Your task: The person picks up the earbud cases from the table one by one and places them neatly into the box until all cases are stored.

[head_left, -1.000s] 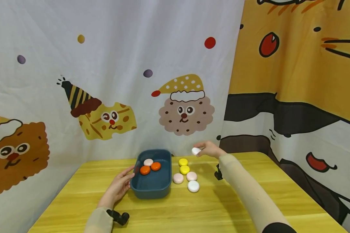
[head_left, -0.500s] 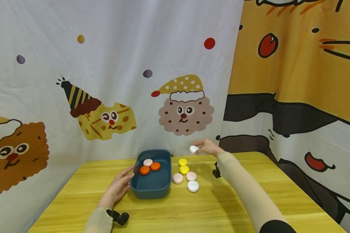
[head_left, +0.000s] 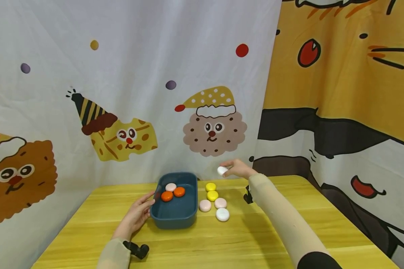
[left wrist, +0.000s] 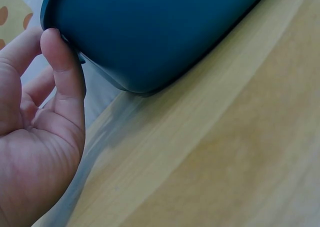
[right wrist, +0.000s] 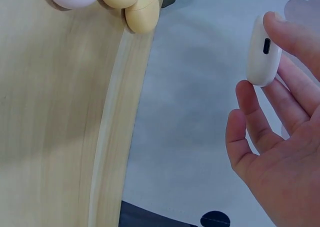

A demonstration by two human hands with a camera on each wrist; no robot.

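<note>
My right hand [head_left: 239,169] pinches a white round puck [head_left: 222,170] between thumb and fingers, raised above the table's far edge. In the right wrist view this white puck [right wrist: 263,52] is seen edge-on, with a dark oval slot in its side. My left hand [head_left: 138,213] rests against the left outer wall of a dark blue bin [head_left: 175,223], its thumb [left wrist: 62,67] by the rim. Inside the bin lie a pink puck [head_left: 171,187] and two orange pucks [head_left: 167,196]. The left wrist view hides the contents.
Right of the bin, two yellow pucks [head_left: 212,195], two pink pucks [head_left: 205,205] and a white puck [head_left: 222,214] lie on the wooden table [head_left: 202,246]. A cartoon-printed curtain [head_left: 138,74] hangs behind the table's far edge.
My right hand has drifted slightly left and up with the white puck in its grip. The left hand, the bin and the pucks on the table stay in place.
</note>
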